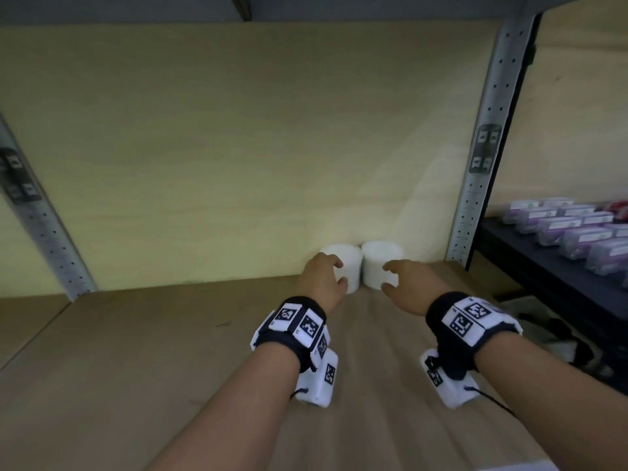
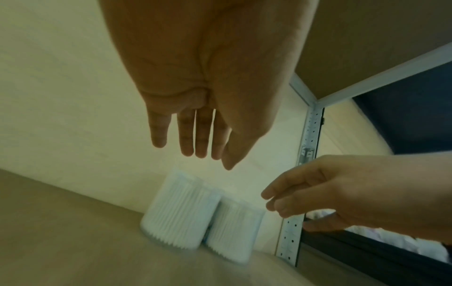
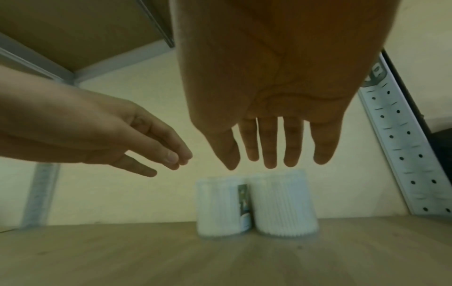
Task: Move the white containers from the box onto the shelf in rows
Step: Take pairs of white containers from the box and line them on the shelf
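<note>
Two white ribbed cylindrical containers stand upright, side by side, at the back of the wooden shelf (image 1: 153, 351) against its back panel: the left container (image 1: 350, 263) (image 2: 181, 211) (image 3: 217, 207) and the right container (image 1: 377, 266) (image 2: 232, 226) (image 3: 283, 205). My left hand (image 1: 331, 273) (image 2: 195, 141) hovers just in front of the left container, fingers straight and holding nothing. In front of the right one, my right hand (image 1: 390, 277) (image 3: 269, 149) is likewise loose and empty. The wrist views show a gap between fingertips and containers. The box is not in view.
Perforated metal uprights (image 1: 482, 185) (image 1: 40, 229) frame the shelf bay, and another shelf board (image 1: 339, 8) lies close overhead. To the right, a dark shelf (image 1: 530, 266) carries rows of purple packages (image 1: 577, 232). Bare wood stretches left of and in front of the containers.
</note>
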Available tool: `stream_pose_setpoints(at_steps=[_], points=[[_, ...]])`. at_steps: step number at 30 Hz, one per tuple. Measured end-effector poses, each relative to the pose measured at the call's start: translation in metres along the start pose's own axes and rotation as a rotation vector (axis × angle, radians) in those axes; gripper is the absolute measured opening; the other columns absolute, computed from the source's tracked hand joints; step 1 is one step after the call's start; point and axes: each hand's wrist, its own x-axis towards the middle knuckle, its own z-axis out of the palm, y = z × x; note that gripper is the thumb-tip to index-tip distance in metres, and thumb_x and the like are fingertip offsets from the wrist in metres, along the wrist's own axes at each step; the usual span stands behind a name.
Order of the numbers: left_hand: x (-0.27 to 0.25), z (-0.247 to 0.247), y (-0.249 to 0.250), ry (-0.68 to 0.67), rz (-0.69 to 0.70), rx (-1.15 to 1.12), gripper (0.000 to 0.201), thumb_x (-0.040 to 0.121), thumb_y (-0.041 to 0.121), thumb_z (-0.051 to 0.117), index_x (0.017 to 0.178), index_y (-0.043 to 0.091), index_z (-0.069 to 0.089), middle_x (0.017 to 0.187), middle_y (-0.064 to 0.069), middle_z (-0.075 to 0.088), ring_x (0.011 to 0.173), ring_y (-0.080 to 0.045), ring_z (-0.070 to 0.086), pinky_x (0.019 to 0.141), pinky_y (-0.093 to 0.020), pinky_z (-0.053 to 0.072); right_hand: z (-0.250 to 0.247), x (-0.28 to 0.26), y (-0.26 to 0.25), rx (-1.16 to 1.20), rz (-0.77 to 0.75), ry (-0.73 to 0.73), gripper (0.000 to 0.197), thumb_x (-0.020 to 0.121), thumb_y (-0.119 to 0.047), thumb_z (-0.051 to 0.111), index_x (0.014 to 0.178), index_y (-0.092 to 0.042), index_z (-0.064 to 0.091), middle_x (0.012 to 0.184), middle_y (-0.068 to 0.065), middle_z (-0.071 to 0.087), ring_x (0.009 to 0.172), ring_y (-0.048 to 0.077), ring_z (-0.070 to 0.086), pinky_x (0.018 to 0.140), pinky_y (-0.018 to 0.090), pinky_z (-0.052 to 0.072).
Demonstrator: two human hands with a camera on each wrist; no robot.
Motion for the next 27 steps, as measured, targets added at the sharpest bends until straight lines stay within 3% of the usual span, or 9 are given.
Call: stream_pose_setpoints(at_steps=[2, 6, 16, 24, 27], points=[[-0.023, -0.011, 0.001, -0.018, 0.000, -0.004, 0.037, 0.089, 0.021, 0.059, 0.126, 0.013, 0.056, 0.131, -0.005, 0.053, 0.119, -0.019, 0.053, 0.093, -0.023, 0.040, -0.004, -0.030, -0.011, -0.006, -0.021, -0.001, 0.051, 0.096, -0.030, 0.051, 0.143, -0.015, 0.040, 0.144, 0.006, 0.047, 0.130, 0.020, 0.047, 0.104, 0.023, 0.036], [-0.076, -0.036, 0.006, -0.061, 0.011, -0.025, 0.040, 0.086, 0.021, 0.059, 0.126, 0.016, 0.058, 0.131, -0.004, 0.056, 0.119, -0.018, 0.054, 0.091, -0.019, 0.038, -0.012, -0.083, -0.031, 0.038, -0.072, -0.021, 0.047, 0.094, -0.024, 0.053, 0.138, -0.012, 0.046, 0.139, 0.009, 0.051, 0.126, 0.022, 0.050, 0.102, 0.025, 0.040], [-0.225, -0.069, 0.003, -0.150, -0.025, 0.067, 0.040, 0.086, 0.028, 0.060, 0.125, 0.018, 0.057, 0.129, -0.002, 0.056, 0.119, -0.018, 0.053, 0.099, -0.032, 0.045, 0.008, -0.201, -0.063, -0.008, -0.122, -0.092, 0.043, 0.090, -0.032, 0.055, 0.132, -0.020, 0.053, 0.133, 0.006, 0.057, 0.120, 0.023, 0.055, 0.101, 0.037, 0.047], [-0.307, -0.059, -0.037, -0.225, -0.123, 0.050, 0.038, 0.085, 0.027, 0.062, 0.121, 0.018, 0.058, 0.126, -0.002, 0.057, 0.116, -0.019, 0.054, 0.097, -0.028, 0.044, 0.064, -0.260, -0.078, 0.013, -0.177, -0.236, 0.037, 0.089, -0.032, 0.059, 0.124, -0.021, 0.058, 0.122, 0.001, 0.059, 0.114, 0.021, 0.058, 0.092, 0.031, 0.048], [-0.328, -0.044, -0.056, -0.259, -0.161, 0.025, 0.039, 0.083, 0.027, 0.065, 0.120, 0.016, 0.060, 0.124, -0.003, 0.058, 0.112, -0.019, 0.057, 0.097, -0.028, 0.047, 0.100, -0.274, -0.081, 0.021, -0.212, -0.281, 0.039, 0.088, -0.031, 0.061, 0.124, -0.018, 0.059, 0.117, 0.000, 0.062, 0.108, 0.019, 0.060, 0.085, 0.023, 0.044]])
